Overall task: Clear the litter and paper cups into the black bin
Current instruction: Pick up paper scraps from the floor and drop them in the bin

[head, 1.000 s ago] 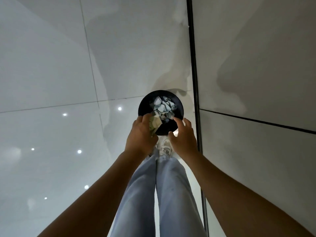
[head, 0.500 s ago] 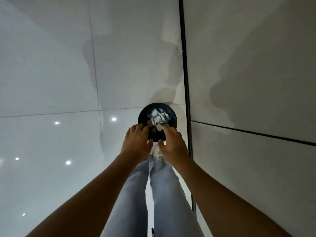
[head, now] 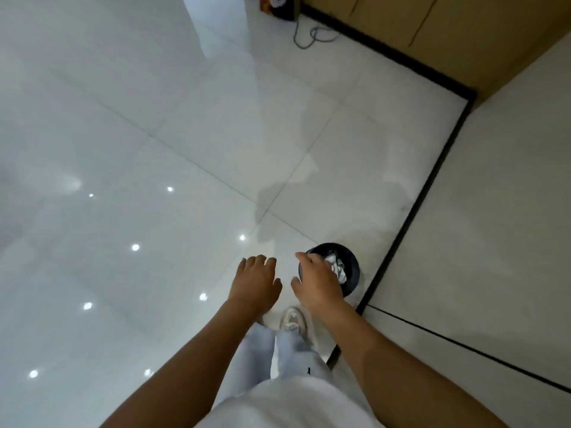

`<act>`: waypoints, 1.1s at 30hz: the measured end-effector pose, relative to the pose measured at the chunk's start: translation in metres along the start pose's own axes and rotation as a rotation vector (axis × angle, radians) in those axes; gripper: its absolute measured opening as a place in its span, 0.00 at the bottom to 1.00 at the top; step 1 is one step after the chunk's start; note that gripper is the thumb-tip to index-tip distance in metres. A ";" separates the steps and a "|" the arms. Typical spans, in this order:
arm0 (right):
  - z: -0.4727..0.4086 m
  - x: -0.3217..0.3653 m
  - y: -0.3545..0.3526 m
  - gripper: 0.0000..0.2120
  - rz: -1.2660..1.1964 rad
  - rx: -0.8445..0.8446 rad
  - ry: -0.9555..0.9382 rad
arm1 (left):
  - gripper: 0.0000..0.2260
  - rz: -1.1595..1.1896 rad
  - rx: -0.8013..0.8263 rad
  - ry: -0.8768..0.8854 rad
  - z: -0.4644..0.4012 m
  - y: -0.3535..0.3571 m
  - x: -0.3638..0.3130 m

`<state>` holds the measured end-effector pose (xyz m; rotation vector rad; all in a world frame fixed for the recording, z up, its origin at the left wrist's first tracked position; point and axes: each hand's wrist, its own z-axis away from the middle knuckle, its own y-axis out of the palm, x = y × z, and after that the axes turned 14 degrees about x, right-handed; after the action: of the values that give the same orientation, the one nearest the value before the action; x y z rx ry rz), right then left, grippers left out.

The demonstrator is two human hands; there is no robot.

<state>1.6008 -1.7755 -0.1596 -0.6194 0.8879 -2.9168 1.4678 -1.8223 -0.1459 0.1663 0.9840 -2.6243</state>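
On the glossy white tiled floor (head: 154, 211), close to the right-hand wall, stands the black bin (head: 352, 270) with crumpled paper (head: 337, 267) inside. The right hand (head: 316, 284) hangs over the bin's left rim, fingers relaxed, holding nothing. The left hand (head: 256, 281), just to its left, is likewise loose and empty.

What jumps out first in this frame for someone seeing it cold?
Two bare hands reach out low in the centre: the left hand hangs empty with relaxed fingers over the glossy white tiled floor, and the right hand spreads over the round black bin. The bin stands by the dark baseboard strip, with crumpled white litter inside. A grey cable loops on the floor at top.
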 end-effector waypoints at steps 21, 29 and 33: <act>0.097 0.372 0.299 0.26 0.781 0.377 -0.598 | 0.20 0.770 -0.277 -0.651 0.329 0.219 0.324; 0.137 0.484 0.428 0.26 1.013 0.511 -0.718 | 0.20 1.023 -0.350 -0.848 0.433 0.314 0.421; 0.139 0.542 0.475 0.26 1.122 0.557 -0.768 | 0.20 1.148 -0.412 -0.919 0.461 0.340 0.462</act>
<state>1.1151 -2.3238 -0.1137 -0.7434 0.1595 -1.5741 1.1553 -2.4877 -0.1109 -0.4203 0.7027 -1.1770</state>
